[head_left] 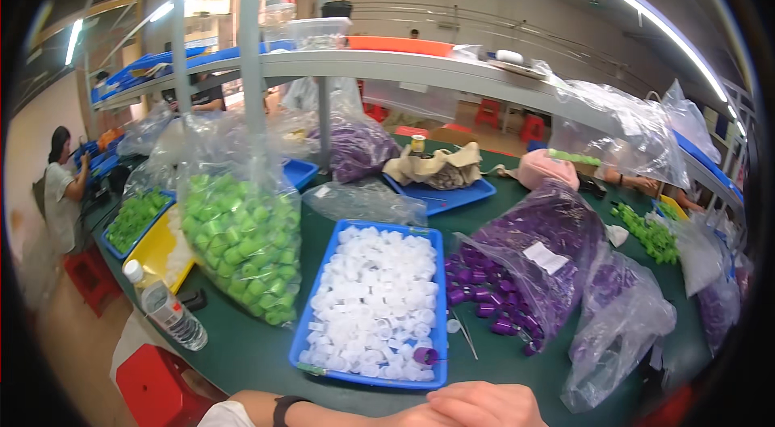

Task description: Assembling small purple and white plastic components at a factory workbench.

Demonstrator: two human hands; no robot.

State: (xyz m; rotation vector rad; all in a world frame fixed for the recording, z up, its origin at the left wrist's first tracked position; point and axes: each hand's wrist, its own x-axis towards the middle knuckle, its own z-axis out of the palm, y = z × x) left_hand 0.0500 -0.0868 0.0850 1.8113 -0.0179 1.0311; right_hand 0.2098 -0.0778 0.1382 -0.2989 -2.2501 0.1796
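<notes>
Item: shallow blue plastic tray [440, 298], rectangular, heaped with small white plastic caps [371, 298]; one purple plastic cap [425, 355] lies at its near right corner. Directly below the tray, at the table's near edge, two hands overlap: the right hand [488, 404] rests loosely curled on the left hand [420, 417], neither visibly holding anything; how far the left fingers are spread cannot be told. Left of the tray: clear bag of green plastic caps [242, 241], then a clear plastic water bottle [165, 306]. Right of the tray: open clear bag spilling purple caps [517, 282].
</notes>
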